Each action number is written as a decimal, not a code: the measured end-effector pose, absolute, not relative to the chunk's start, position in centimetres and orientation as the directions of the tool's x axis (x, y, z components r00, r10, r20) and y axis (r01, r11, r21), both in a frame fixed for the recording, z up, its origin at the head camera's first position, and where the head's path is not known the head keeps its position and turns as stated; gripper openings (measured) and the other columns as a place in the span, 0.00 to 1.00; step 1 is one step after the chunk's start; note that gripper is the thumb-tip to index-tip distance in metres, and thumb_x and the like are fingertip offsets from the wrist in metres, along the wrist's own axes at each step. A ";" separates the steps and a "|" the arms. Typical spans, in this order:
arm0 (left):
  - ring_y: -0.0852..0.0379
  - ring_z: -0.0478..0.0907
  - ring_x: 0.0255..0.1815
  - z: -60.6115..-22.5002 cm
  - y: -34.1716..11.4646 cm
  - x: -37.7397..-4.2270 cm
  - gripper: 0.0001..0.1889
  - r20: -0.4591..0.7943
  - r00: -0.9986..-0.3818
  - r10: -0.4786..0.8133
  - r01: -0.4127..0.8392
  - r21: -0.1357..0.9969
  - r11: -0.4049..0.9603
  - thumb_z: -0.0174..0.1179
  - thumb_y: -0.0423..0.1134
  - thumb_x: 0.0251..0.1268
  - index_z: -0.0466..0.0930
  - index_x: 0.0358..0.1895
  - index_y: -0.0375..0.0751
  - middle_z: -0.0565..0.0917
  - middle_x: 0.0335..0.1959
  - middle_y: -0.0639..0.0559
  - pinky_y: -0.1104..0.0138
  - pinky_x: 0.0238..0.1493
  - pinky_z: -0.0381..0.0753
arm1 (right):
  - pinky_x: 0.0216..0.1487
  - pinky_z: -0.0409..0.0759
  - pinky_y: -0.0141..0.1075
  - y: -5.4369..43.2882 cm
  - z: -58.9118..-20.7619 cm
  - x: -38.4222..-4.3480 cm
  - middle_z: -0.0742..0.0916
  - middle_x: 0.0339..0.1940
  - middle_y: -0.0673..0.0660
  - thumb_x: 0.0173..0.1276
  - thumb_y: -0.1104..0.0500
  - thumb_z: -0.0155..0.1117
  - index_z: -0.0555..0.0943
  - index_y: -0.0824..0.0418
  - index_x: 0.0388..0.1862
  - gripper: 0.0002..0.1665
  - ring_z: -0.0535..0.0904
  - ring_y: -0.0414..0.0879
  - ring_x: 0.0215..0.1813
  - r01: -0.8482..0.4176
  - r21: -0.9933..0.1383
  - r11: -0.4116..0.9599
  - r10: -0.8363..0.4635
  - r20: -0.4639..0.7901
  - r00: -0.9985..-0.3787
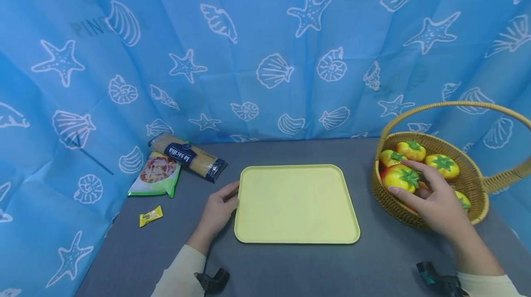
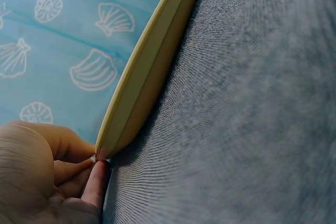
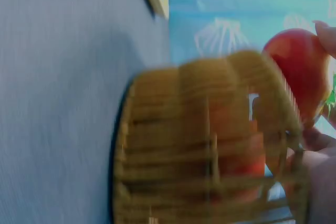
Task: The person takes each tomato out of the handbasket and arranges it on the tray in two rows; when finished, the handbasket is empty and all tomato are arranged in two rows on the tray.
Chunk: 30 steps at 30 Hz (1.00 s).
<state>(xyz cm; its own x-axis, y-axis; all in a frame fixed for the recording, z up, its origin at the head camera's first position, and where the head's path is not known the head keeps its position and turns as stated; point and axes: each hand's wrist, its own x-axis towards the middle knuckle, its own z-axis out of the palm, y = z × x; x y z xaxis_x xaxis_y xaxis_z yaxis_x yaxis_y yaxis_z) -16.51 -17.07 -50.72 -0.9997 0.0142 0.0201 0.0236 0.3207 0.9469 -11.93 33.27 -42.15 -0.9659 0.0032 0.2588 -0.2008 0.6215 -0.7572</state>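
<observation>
In the head view my right hand [image 1: 441,200] is at the wicker basket [image 1: 386,200], fingers and thumb curled round a yellow-and-red persimmon [image 1: 397,177] with a green leafy top. The right wrist view shows this persimmon's red underside [image 3: 296,61] above the basket rim, between the fingertips. Several similar persimmons [image 1: 443,164] lie in the basket. My left hand [image 1: 217,209] is at the left edge of a pale yellow tray [image 1: 296,204] lying flat on the table. Seen from the left wrist, thumb and fingers [image 2: 94,182] pinch the tray's rim.
Left of the tray lie a pack of spaghetti [image 1: 188,155], a green-and-white food bag [image 1: 157,173] beneath it, and a small yellow wrapped packet [image 1: 151,216]. The basket's tall handle [image 1: 452,103] arches over it. A blue shell-patterned curtain [image 1: 265,57] hangs behind the grey table [image 1: 298,269].
</observation>
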 end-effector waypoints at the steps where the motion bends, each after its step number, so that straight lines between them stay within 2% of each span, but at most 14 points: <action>1: 0.42 0.70 0.79 -50.7 -17.0 -16.5 0.26 0.019 -1.000 0.014 0.022 0.947 0.321 0.62 0.29 0.76 0.79 0.75 0.36 0.79 0.74 0.42 0.46 0.78 0.70 | 0.26 0.74 0.30 32.7 -42.1 -11.9 0.72 0.74 0.66 0.76 0.58 0.76 0.68 0.62 0.84 0.43 0.72 0.37 0.33 -0.227 -0.760 0.609 -0.017 0.274 -0.962; 3: 0.41 0.70 0.79 -50.7 -17.0 -16.5 0.26 0.022 -1.000 0.020 0.027 0.948 0.318 0.62 0.29 0.76 0.78 0.75 0.35 0.79 0.74 0.41 0.46 0.78 0.69 | 0.30 0.76 0.27 31.6 -42.1 -11.9 0.73 0.74 0.63 0.74 0.60 0.77 0.70 0.60 0.83 0.43 0.74 0.37 0.41 -0.281 -0.756 0.592 -0.057 0.308 -0.950; 4: 0.41 0.70 0.79 -50.7 -17.0 -16.5 0.26 0.021 -1.000 0.020 0.026 0.948 0.318 0.62 0.29 0.76 0.78 0.75 0.35 0.79 0.74 0.41 0.46 0.78 0.70 | 0.35 0.77 0.23 31.0 -42.1 -12.0 0.73 0.74 0.62 0.73 0.61 0.78 0.71 0.60 0.83 0.42 0.75 0.36 0.48 -0.304 -0.752 0.584 -0.077 0.322 -0.944; 5: 0.41 0.70 0.79 -50.7 -17.0 -16.5 0.26 0.022 -1.000 0.021 0.027 0.948 0.318 0.61 0.29 0.76 0.78 0.75 0.34 0.79 0.74 0.41 0.46 0.78 0.70 | 0.36 0.78 0.22 30.5 -42.1 -12.0 0.74 0.73 0.61 0.73 0.62 0.79 0.72 0.59 0.82 0.42 0.75 0.38 0.48 -0.324 -0.749 0.578 -0.094 0.334 -0.938; 6: 0.41 0.70 0.79 -50.7 -17.0 -16.5 0.26 0.018 -1.000 0.020 0.024 0.948 0.316 0.61 0.29 0.77 0.78 0.75 0.34 0.79 0.74 0.41 0.47 0.78 0.70 | 0.39 0.78 0.19 29.9 -42.0 -12.0 0.74 0.72 0.59 0.72 0.62 0.80 0.73 0.58 0.82 0.43 0.76 0.38 0.51 -0.341 -0.742 0.577 -0.110 0.342 -0.933; 7: 0.41 0.70 0.79 -50.6 -17.0 -16.5 0.26 0.018 -1.000 0.020 0.024 0.948 0.316 0.61 0.29 0.77 0.78 0.75 0.34 0.78 0.75 0.40 0.47 0.78 0.70 | 0.45 0.78 0.17 29.3 -41.9 -12.1 0.75 0.72 0.58 0.71 0.62 0.80 0.73 0.58 0.81 0.43 0.74 0.37 0.57 -0.354 -0.739 0.574 -0.124 0.348 -0.929; 10: 0.42 0.70 0.79 -50.6 -16.9 -16.5 0.26 0.012 -1.000 0.017 0.017 0.948 0.319 0.61 0.29 0.77 0.78 0.76 0.35 0.78 0.75 0.41 0.47 0.77 0.70 | 0.54 0.76 0.16 27.8 -41.8 -12.3 0.75 0.73 0.59 0.69 0.63 0.82 0.75 0.57 0.80 0.42 0.71 0.37 0.64 -0.387 -0.737 0.554 -0.167 0.357 -0.919; 16: 0.42 0.70 0.79 -50.6 -16.9 -16.6 0.26 0.001 -1.000 0.010 0.004 0.945 0.326 0.61 0.29 0.77 0.78 0.76 0.35 0.78 0.75 0.41 0.47 0.77 0.71 | 0.54 0.81 0.21 24.7 -42.2 -13.2 0.76 0.69 0.59 0.66 0.65 0.83 0.77 0.58 0.76 0.41 0.74 0.42 0.60 -0.479 -0.697 0.534 -0.269 0.396 -0.878; 19: 0.42 0.70 0.79 -50.6 -16.9 -16.6 0.26 0.001 -1.000 0.007 0.003 0.944 0.329 0.61 0.29 0.77 0.78 0.76 0.35 0.78 0.75 0.41 0.47 0.76 0.72 | 0.52 0.88 0.35 23.3 -42.5 -13.5 0.77 0.67 0.59 0.65 0.64 0.84 0.78 0.59 0.75 0.40 0.77 0.47 0.59 -0.512 -0.672 0.535 -0.314 0.404 -0.859; 23: 0.42 0.70 0.78 -50.5 -16.9 -16.7 0.26 -0.004 -1.000 -0.004 -0.005 0.938 0.347 0.61 0.29 0.76 0.78 0.76 0.35 0.78 0.75 0.41 0.47 0.76 0.72 | 0.52 0.90 0.53 21.5 -42.7 -14.2 0.77 0.66 0.61 0.67 0.61 0.84 0.79 0.58 0.74 0.39 0.80 0.55 0.60 -0.522 -0.677 0.519 -0.361 0.380 -0.852; 27: 0.41 0.70 0.78 -50.5 -17.0 -16.7 0.26 -0.004 -1.000 0.003 -0.003 0.942 0.335 0.61 0.29 0.77 0.77 0.76 0.34 0.78 0.75 0.40 0.47 0.76 0.72 | 0.55 0.89 0.52 19.8 -42.8 -15.0 0.77 0.67 0.60 0.68 0.60 0.83 0.78 0.59 0.75 0.39 0.80 0.53 0.60 -0.504 -0.698 0.509 -0.388 0.337 -0.858; 30: 0.41 0.71 0.78 -50.5 -17.0 -16.7 0.26 -0.005 -1.000 0.011 -0.001 0.949 0.314 0.61 0.28 0.77 0.77 0.76 0.33 0.78 0.74 0.39 0.47 0.76 0.72 | 0.54 0.90 0.49 18.6 -42.8 -15.5 0.78 0.67 0.60 0.68 0.59 0.83 0.77 0.60 0.75 0.39 0.80 0.52 0.60 -0.512 -0.693 0.508 -0.414 0.325 -0.850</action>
